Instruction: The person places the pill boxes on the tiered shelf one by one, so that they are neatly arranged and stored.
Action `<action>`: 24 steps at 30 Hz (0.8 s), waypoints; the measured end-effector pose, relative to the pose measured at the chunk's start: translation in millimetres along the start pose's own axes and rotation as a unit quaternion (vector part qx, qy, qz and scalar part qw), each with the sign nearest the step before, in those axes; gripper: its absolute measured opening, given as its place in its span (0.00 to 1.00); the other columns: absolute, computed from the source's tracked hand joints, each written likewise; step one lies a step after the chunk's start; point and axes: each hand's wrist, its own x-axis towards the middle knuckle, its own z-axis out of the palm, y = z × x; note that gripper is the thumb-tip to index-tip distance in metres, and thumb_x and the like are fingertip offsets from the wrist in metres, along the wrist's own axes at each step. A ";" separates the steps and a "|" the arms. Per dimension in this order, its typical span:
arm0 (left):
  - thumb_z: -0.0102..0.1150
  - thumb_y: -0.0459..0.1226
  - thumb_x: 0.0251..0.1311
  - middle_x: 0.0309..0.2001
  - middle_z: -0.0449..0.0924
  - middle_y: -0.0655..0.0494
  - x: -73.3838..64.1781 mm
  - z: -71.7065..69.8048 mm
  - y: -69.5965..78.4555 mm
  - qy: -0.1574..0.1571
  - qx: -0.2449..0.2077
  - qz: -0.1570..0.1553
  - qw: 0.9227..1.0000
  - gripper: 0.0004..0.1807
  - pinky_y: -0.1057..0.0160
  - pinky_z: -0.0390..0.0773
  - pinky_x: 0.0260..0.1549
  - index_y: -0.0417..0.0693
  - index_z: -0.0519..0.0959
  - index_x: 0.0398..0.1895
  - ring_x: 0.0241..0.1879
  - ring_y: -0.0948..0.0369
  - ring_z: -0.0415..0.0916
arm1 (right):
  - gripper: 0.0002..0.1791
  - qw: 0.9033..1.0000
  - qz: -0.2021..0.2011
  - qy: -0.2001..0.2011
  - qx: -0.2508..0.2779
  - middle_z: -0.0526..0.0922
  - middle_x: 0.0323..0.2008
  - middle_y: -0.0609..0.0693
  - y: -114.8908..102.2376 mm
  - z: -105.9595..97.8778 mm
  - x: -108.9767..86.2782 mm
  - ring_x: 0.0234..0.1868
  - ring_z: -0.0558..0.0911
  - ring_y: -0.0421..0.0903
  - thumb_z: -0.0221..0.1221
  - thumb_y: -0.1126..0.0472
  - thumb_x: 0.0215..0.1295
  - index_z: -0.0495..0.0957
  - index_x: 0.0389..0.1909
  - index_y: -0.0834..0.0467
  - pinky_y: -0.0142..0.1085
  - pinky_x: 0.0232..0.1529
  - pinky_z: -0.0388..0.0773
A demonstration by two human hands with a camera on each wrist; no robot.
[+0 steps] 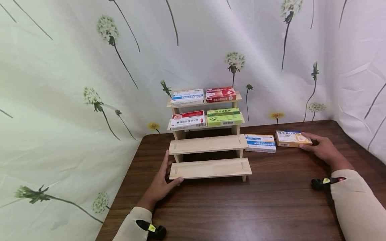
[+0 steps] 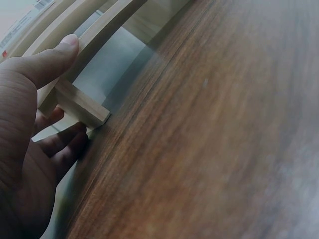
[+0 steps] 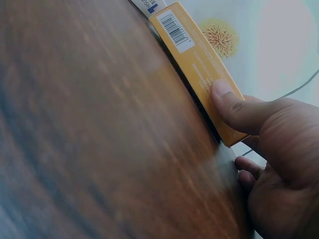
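Observation:
A wooden step stand (image 1: 208, 145) with stacked shelves stands on the table. My left hand (image 1: 161, 185) grips its lower left corner; in the left wrist view the thumb (image 2: 69, 45) lies on a board's edge, other fingers by the side support. At the right, my right hand (image 1: 327, 150) pinches the end of a white-and-yellow medicine box (image 1: 291, 139). The right wrist view shows the thumb against this box's yellow side (image 3: 199, 74), near a barcode. Just left of it lies a white-and-blue medicine box (image 1: 260, 143), beside the stand.
On the top shelf lie a white-and-blue box (image 1: 187, 97) and a red box (image 1: 220, 94). The shelf below bears a red-and-white box (image 1: 188, 119) and a green box (image 1: 224, 116). A flower-printed cloth (image 1: 196, 50) hangs behind the brown wooden table (image 1: 217, 211).

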 end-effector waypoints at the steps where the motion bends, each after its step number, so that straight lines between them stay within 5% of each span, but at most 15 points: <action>1: 0.76 0.45 0.69 0.84 0.62 0.41 0.1 0.2 0.1 0.000 -0.002 0.001 1.000 0.68 0.39 0.73 0.71 0.83 0.28 0.89 0.77 0.42 0.73 | 0.46 1.000 0.001 0.001 0.000 0.53 0.82 0.77 0.0 0.4 0.0 0.81 0.49 0.84 0.65 0.42 0.79 0.58 0.86 0.59 0.78 0.78 0.47; 12: 0.77 0.45 0.69 0.84 0.63 0.42 -0.7 0.7 -1.1 0.001 0.000 0.003 1.000 0.68 0.54 0.77 0.70 0.83 0.29 0.89 0.75 0.43 0.75 | 0.45 1.000 0.002 0.015 0.004 0.54 0.81 0.81 -1.7 2.4 -1.3 0.80 0.53 0.85 0.62 0.40 0.81 0.59 0.85 0.61 0.78 0.77 0.48; 24: 0.77 0.46 0.68 0.84 0.63 0.41 -0.9 0.6 0.8 0.003 -0.001 -0.003 1.000 0.68 0.41 0.75 0.71 0.84 0.29 0.89 0.75 0.43 0.75 | 0.45 0.998 -0.015 0.051 0.042 0.59 0.81 0.78 -1.7 3.4 -1.6 0.81 0.55 0.82 0.65 0.42 0.79 0.61 0.83 0.63 0.77 0.78 0.49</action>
